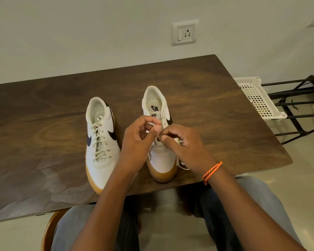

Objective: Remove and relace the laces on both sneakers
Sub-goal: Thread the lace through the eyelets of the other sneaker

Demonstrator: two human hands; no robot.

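Note:
Two white sneakers with gum soles stand on a dark wooden table (pixel 225 109), toes toward me. The left sneaker (pixel 101 142) is fully laced. Over the middle of the right sneaker (pixel 161 160) both my hands work on its cream lace (pixel 158 137). My left hand (pixel 140 140) pinches the lace between thumb and fingers. My right hand (pixel 187 144), with an orange cord at the wrist, pinches the same lace just beside it. A loose part of the lace (pixel 182 165) trails on the table by the right sneaker's toe. My hands hide its lower eyelets.
A white perforated plastic tray (pixel 257 98) rests on a black metal rack (pixel 297 104) to the right of the table. A wall socket (pixel 185 33) sits on the wall behind. My knees and a chair edge (pixel 49 230) are below the table's near edge.

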